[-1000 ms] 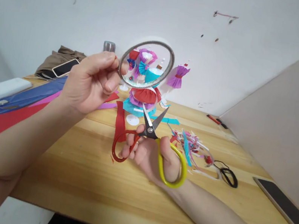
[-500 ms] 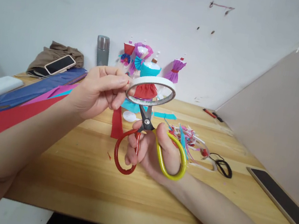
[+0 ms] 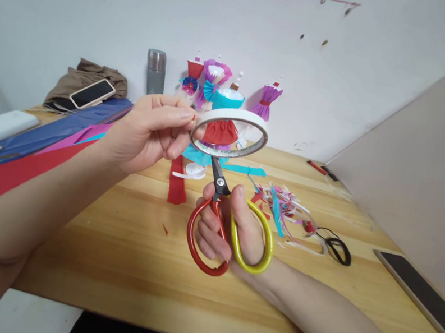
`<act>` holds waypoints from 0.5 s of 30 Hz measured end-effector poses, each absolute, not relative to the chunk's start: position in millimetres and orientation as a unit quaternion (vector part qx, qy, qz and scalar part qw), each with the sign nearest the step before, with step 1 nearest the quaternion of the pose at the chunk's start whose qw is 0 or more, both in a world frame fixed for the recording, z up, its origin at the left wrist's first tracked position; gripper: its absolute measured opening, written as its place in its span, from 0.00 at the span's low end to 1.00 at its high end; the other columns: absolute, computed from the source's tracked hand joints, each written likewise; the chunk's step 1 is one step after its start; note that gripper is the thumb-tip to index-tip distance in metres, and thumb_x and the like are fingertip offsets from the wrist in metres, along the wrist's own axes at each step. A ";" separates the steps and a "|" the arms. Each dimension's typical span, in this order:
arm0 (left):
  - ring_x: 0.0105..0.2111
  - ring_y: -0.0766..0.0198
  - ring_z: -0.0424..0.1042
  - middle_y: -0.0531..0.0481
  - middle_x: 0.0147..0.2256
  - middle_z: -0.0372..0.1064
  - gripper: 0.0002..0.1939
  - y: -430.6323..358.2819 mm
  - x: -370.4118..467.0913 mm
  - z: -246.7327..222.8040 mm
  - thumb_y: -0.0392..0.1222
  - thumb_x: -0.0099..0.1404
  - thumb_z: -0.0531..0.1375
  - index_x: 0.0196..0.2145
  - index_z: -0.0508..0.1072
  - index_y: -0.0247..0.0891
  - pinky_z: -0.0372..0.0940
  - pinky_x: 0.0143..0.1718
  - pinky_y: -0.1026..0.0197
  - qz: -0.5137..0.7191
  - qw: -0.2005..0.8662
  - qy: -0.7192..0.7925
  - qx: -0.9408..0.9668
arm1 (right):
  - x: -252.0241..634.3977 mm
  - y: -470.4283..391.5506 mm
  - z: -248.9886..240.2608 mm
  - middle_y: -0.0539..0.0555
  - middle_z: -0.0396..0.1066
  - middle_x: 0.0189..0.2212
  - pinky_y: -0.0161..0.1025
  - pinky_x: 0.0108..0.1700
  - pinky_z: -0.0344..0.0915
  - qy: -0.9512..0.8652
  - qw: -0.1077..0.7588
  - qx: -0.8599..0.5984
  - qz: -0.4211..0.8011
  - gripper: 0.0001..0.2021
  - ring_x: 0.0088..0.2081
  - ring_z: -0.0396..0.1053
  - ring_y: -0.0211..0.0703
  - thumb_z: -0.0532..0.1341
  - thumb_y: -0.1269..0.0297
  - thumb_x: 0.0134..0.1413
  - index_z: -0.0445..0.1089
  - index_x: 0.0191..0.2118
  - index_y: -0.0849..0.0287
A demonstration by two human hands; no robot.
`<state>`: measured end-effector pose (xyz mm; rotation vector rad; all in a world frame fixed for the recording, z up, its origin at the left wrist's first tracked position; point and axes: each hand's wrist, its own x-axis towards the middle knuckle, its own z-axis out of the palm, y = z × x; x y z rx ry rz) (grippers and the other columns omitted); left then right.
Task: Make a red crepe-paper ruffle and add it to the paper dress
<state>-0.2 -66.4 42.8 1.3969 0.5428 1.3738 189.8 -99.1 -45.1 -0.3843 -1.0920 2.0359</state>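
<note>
My left hand (image 3: pixel 156 124) is closed, pinching the end of a roll of white tape (image 3: pixel 234 114) and holding it up over the table. A speck of red shows at its fingertips. My right hand (image 3: pixel 238 223) has its fingers through the handles of a pair of scissors (image 3: pixel 220 182), one handle red, one yellow. The dark blades point up, closed together, just below the tape roll. Through the ring a red paper skirt (image 3: pixel 222 132) with a turquoise top (image 3: pixel 228 100) shows. A cut white strip of tape (image 3: pixel 183 175) lies below, by a red paper strip (image 3: pixel 177 187).
Small paper-dressed figures (image 3: pixel 264 102) and a grey flask (image 3: pixel 155 72) stand against the wall. Paper scraps (image 3: pixel 284 205), a black cord (image 3: pixel 339 249) and a dark tablet-like slab (image 3: pixel 418 296) lie right. Coloured paper sheets (image 3: pixel 33 174), a phone (image 3: pixel 92 93) and brown cloth (image 3: pixel 88 76) are left.
The scissor blades have closed and the handles have come together. A white strip now shows below the tape roll, over the red strip. The view has shifted slightly.
</note>
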 end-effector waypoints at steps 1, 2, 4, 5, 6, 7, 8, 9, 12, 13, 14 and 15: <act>0.15 0.74 0.63 0.51 0.22 0.69 0.12 -66.8 -0.5 43.9 0.34 0.63 0.60 0.22 0.71 0.34 0.61 0.19 0.69 0.578 0.525 0.227 0.582 | 189.2 -98.6 -47.5 0.38 0.59 0.19 0.29 0.13 0.51 -0.437 0.390 -0.161 0.795 0.23 0.10 0.46 0.27 0.57 0.36 0.61 0.63 0.40 0.53; 0.15 0.75 0.63 0.51 0.21 0.69 0.12 -67.5 -0.7 45.3 0.33 0.63 0.59 0.21 0.71 0.34 0.59 0.19 0.70 0.582 0.522 0.227 0.581 | 188.8 -97.9 -50.3 0.37 0.58 0.18 0.29 0.13 0.50 -0.458 0.384 -0.178 0.782 0.24 0.10 0.46 0.28 0.55 0.35 0.62 0.63 0.40 0.53; 0.14 0.76 0.62 0.51 0.21 0.70 0.13 -69.3 -0.7 48.6 0.32 0.63 0.57 0.21 0.70 0.34 0.56 0.17 0.72 0.587 0.517 0.228 0.580 | 188.2 -96.0 -56.7 0.38 0.57 0.17 0.30 0.15 0.49 -0.547 0.347 -0.234 0.725 0.24 0.11 0.48 0.30 0.54 0.35 0.63 0.63 0.40 0.53; 0.13 0.77 0.61 0.51 0.21 0.71 0.14 -70.1 -0.6 50.2 0.31 0.64 0.56 0.20 0.70 0.33 0.56 0.17 0.73 0.590 0.514 0.232 0.577 | 187.9 -95.2 -59.9 0.39 0.58 0.17 0.31 0.16 0.50 -0.617 0.316 -0.263 0.671 0.22 0.13 0.51 0.31 0.56 0.38 0.62 0.64 0.40 0.54; 0.13 0.79 0.61 0.52 0.22 0.72 0.15 -71.0 -0.4 51.6 0.31 0.65 0.55 0.20 0.69 0.33 0.56 0.18 0.73 0.594 0.510 0.240 0.575 | 187.5 -94.5 -62.8 0.41 0.60 0.19 0.31 0.19 0.52 -0.693 0.283 -0.286 0.599 0.20 0.16 0.55 0.32 0.61 0.42 0.60 0.65 0.39 0.55; 0.13 0.79 0.61 0.53 0.23 0.72 0.16 -71.7 -0.1 52.8 0.31 0.66 0.55 0.20 0.68 0.34 0.57 0.19 0.74 0.596 0.504 0.252 0.572 | 187.1 -94.2 -65.1 0.44 0.63 0.21 0.32 0.22 0.54 -0.764 0.250 -0.299 0.515 0.17 0.20 0.59 0.33 0.65 0.48 0.56 0.67 0.39 0.57; 0.13 0.80 0.62 0.54 0.23 0.71 0.17 -72.4 0.1 53.6 0.31 0.67 0.56 0.19 0.67 0.34 0.59 0.20 0.74 0.597 0.499 0.264 0.570 | 186.8 -94.1 -66.7 0.46 0.66 0.25 0.32 0.25 0.55 -0.821 0.216 -0.305 0.432 0.15 0.24 0.61 0.35 0.68 0.54 0.53 0.68 0.39 0.58; 0.14 0.79 0.63 0.54 0.22 0.70 0.17 -73.1 0.4 54.0 0.31 0.67 0.57 0.20 0.66 0.34 0.61 0.21 0.73 0.597 0.494 0.276 0.568 | 186.7 -94.2 -67.6 0.48 0.68 0.28 0.33 0.28 0.56 -0.863 0.180 -0.305 0.361 0.14 0.27 0.63 0.36 0.69 0.60 0.50 0.69 0.40 0.58; 0.15 0.78 0.65 0.56 0.21 0.67 0.17 -74.9 0.9 53.8 0.32 0.68 0.58 0.21 0.67 0.34 0.64 0.24 0.71 0.594 0.486 0.303 0.565 | 188.5 -96.6 -66.5 0.53 0.71 0.34 0.36 0.31 0.59 -0.922 0.067 -0.285 0.253 0.17 0.31 0.65 0.40 0.65 0.68 0.49 0.70 0.48 0.60; 0.15 0.78 0.65 0.56 0.21 0.67 0.16 -75.3 1.0 53.3 0.33 0.68 0.58 0.21 0.67 0.34 0.65 0.25 0.71 0.591 0.485 0.307 0.567 | 189.9 -98.2 -65.1 0.55 0.72 0.37 0.37 0.32 0.61 -0.931 0.038 -0.275 0.237 0.20 0.32 0.67 0.42 0.64 0.68 0.50 0.69 0.51 0.61; 0.15 0.78 0.65 0.56 0.21 0.67 0.16 -75.5 1.1 52.7 0.33 0.69 0.58 0.21 0.68 0.34 0.65 0.25 0.70 0.587 0.485 0.308 0.571 | 191.5 -100.2 -63.4 0.58 0.72 0.40 0.38 0.35 0.64 -0.938 0.019 -0.264 0.223 0.24 0.36 0.68 0.44 0.63 0.68 0.50 0.68 0.55 0.62; 0.15 0.78 0.65 0.57 0.21 0.67 0.16 -75.5 1.1 52.1 0.34 0.69 0.58 0.22 0.68 0.34 0.65 0.26 0.70 0.582 0.485 0.306 0.576 | 193.0 -102.5 -61.4 0.60 0.71 0.44 0.41 0.39 0.67 -0.944 0.011 -0.254 0.210 0.27 0.40 0.70 0.48 0.63 0.68 0.51 0.66 0.59 0.63</act>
